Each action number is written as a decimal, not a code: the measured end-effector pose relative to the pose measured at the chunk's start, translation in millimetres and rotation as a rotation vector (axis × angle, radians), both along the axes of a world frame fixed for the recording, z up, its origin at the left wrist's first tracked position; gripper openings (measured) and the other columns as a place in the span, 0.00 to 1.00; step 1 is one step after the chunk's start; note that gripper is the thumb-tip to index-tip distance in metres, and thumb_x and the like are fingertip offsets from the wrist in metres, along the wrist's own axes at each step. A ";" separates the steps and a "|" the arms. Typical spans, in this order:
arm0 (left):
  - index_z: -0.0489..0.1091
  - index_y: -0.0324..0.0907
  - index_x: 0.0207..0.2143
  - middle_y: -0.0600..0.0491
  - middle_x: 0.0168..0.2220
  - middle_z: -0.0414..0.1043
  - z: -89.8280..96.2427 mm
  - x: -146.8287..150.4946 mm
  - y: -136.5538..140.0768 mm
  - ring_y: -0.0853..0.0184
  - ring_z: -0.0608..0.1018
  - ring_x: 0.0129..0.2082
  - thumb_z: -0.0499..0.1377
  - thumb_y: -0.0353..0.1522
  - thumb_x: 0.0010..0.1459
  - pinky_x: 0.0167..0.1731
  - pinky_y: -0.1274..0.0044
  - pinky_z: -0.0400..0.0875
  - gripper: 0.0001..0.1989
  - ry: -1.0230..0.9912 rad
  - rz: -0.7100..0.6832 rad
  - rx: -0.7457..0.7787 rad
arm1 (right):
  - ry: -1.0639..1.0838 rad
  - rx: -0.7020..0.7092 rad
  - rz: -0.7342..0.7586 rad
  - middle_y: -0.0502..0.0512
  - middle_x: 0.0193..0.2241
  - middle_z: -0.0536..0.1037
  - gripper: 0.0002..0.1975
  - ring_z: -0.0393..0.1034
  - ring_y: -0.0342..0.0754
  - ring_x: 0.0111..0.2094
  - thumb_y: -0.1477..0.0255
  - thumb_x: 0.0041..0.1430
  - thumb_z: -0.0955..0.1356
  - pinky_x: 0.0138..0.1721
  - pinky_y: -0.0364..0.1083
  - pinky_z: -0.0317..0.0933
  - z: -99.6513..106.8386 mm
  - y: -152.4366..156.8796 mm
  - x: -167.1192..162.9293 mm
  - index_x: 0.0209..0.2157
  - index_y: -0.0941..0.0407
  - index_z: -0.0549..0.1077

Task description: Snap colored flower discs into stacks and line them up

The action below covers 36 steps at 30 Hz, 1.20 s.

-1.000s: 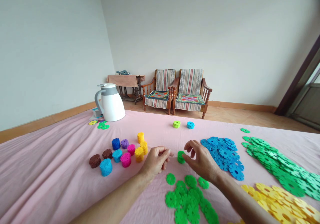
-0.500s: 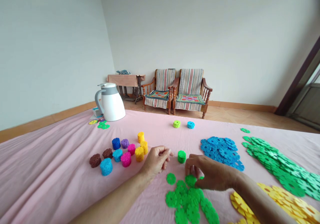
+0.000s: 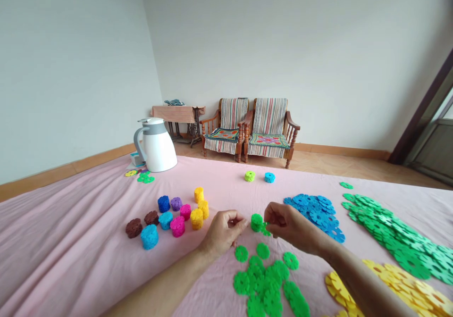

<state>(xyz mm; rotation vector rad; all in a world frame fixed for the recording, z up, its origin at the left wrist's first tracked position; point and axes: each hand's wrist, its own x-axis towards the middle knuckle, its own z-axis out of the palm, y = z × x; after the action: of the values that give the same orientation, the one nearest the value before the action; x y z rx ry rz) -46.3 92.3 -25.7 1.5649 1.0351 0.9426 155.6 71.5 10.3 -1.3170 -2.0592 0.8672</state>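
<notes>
My right hand (image 3: 288, 225) pinches a green notched plastic disc (image 3: 265, 229) between its fingertips. This disc is just right of a short upright stack of green discs (image 3: 256, 222); whether the two touch, I cannot tell. On the stack's left, my left hand (image 3: 225, 231) is closed, thumb and index finger curled toward each other with nothing visible in them. Nearer me, below both hands, loose green discs (image 3: 264, 281) lie in an overlapping heap, with a few single ones around its edge.
Left of my hands stand several stacks, including a yellow stack (image 3: 197, 219) and a pink stack (image 3: 177, 226). Spread to the right are blue discs (image 3: 314, 213), green discs (image 3: 392, 227) and yellow discs (image 3: 396, 286). A white jug (image 3: 159, 149) stands on the pink cloth (image 3: 88, 241).
My right hand has lifted a green disc from the heap and brought it up beside the green stack. My left hand has turned slightly, its thumb now nearer the stack.
</notes>
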 end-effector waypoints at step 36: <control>0.70 0.35 0.31 0.58 0.21 0.62 -2.5 -4.6 4.4 0.80 0.61 0.12 0.54 0.45 0.54 0.08 0.87 0.48 0.20 -0.183 -0.010 -0.137 | 0.090 0.219 -0.384 0.53 0.34 0.72 0.11 0.69 0.44 0.28 0.68 0.49 0.67 0.30 0.44 0.61 -24.4 14.4 -13.6 0.36 0.56 0.70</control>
<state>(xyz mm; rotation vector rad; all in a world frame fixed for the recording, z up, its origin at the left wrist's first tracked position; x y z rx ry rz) -50.9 96.7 -28.2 1.3434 0.9416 0.9683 142.0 85.9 -14.1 -1.4546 -1.6974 0.5060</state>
